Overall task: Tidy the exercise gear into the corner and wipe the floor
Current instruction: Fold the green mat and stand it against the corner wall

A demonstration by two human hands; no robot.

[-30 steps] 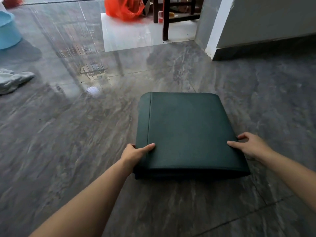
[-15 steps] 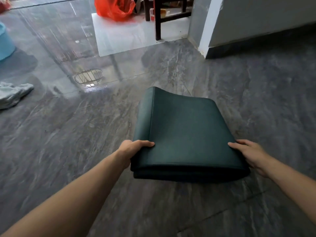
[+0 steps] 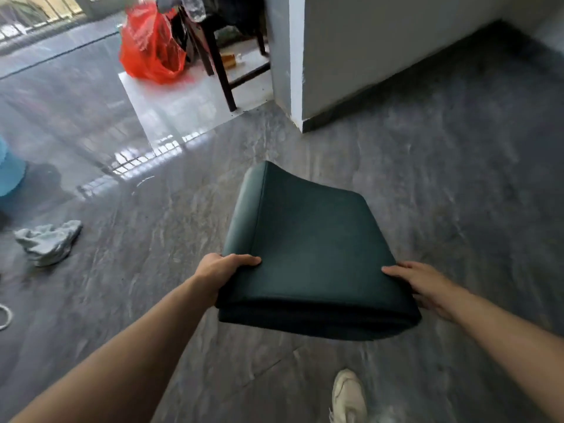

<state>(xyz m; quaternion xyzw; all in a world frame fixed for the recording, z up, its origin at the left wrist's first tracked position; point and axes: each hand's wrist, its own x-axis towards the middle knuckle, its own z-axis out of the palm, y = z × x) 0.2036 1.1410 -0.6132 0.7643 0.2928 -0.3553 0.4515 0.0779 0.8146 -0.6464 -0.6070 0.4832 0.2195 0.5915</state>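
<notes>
I've lifted the folded green mat (image 3: 308, 254) off the floor (image 3: 457, 209); a second ago it lay flat. My left hand (image 3: 224, 270) grips its near-left corner, my right hand (image 3: 424, 285) clasps the near-right edge. Next I judge it goes to the corner; the cloth (image 3: 47, 241) waits at nine o'clock.

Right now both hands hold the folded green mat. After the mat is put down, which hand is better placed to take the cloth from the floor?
Probably the left hand: the cloth lies on its side, far from the right hand.
</notes>
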